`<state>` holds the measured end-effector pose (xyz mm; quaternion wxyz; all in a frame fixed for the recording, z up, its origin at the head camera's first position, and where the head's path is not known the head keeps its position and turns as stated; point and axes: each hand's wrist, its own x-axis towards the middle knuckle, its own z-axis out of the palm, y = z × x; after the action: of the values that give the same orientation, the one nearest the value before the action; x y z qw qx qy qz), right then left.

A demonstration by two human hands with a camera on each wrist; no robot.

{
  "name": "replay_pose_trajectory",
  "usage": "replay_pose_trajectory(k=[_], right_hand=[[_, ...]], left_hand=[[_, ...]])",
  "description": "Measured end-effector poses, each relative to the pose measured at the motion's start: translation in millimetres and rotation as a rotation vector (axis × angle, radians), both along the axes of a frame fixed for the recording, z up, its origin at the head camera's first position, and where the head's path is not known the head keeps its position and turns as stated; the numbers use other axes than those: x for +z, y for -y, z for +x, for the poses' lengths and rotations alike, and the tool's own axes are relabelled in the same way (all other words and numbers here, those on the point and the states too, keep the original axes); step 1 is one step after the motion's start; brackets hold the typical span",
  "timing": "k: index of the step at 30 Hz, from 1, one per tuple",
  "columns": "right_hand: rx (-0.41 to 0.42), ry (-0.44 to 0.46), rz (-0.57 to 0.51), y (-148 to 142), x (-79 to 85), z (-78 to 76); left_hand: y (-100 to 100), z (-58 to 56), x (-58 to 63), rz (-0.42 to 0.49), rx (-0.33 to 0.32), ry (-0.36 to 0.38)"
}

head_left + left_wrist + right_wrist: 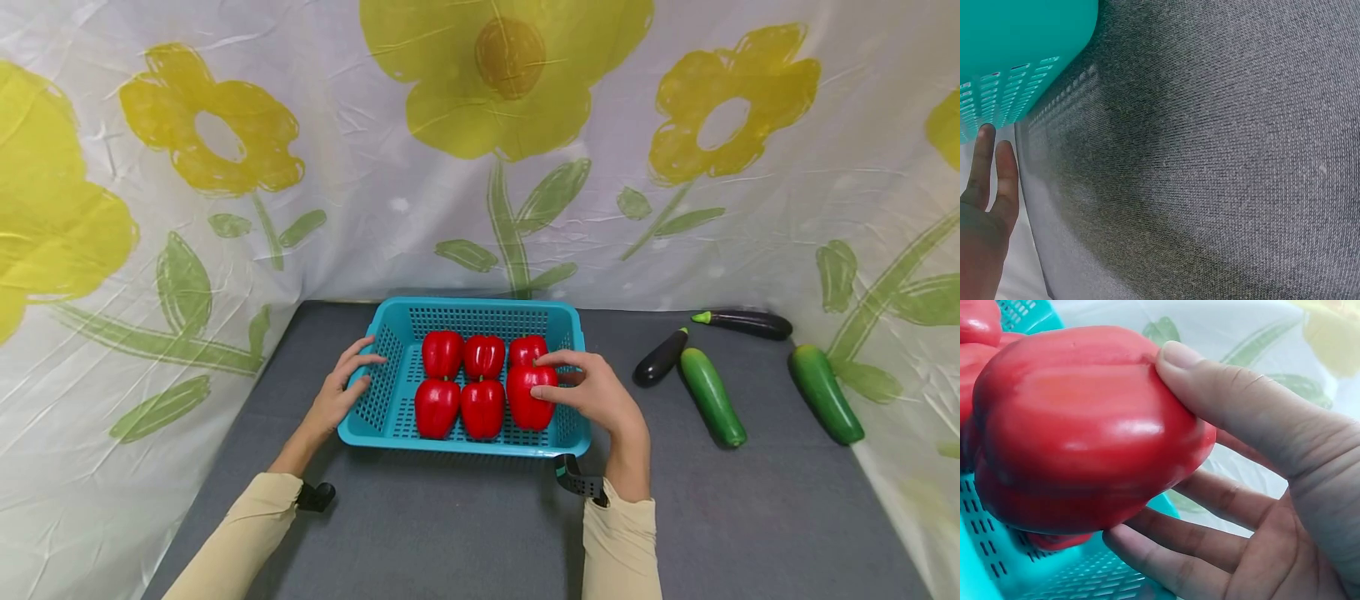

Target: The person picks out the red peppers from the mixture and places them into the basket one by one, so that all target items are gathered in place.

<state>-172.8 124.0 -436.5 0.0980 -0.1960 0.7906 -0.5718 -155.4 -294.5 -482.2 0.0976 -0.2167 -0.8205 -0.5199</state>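
Note:
A blue plastic basket (457,449) holds several red bell peppers (437,408) in two rows. My right hand (603,398) grips the front-right bell pepper (531,408) between thumb and fingers. In the right wrist view this same pepper (1085,434) fills the middle, thumb on its upper side and fingers beneath, with the basket below it. My left hand (341,392) is at the basket's left rim, its fingers loosely extended over the edge. Two extended fingers of the left hand (988,200) show beside the basket's perforated wall (1007,94) in the left wrist view.
To the right on the dark grey cloth (480,525) lie two eggplants, one short (660,358) and one longer (750,323), and two zucchinis, one nearer (712,398) and one farther right (825,396). A flower-printed curtain (360,225) stands behind the table.

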Motion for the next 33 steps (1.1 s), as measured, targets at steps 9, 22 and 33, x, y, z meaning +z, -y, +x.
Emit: replay_pose_trajectory(k=[9,22,33], right_hand=[[-0.004,0.001,0.027,1,0.0,5.7],[-0.016,0.036,0.046,-3,6.3,11.4],[-0.03,0.033,0.079,-6,10.2,13.7]], left_hand=[[0,0.4,-0.4,0.007,0.004,-0.005],[-2,1.2,0.2,0.003,0.002,-0.007],[-2,2.1,0.9,0.001,0.005,-0.012]])
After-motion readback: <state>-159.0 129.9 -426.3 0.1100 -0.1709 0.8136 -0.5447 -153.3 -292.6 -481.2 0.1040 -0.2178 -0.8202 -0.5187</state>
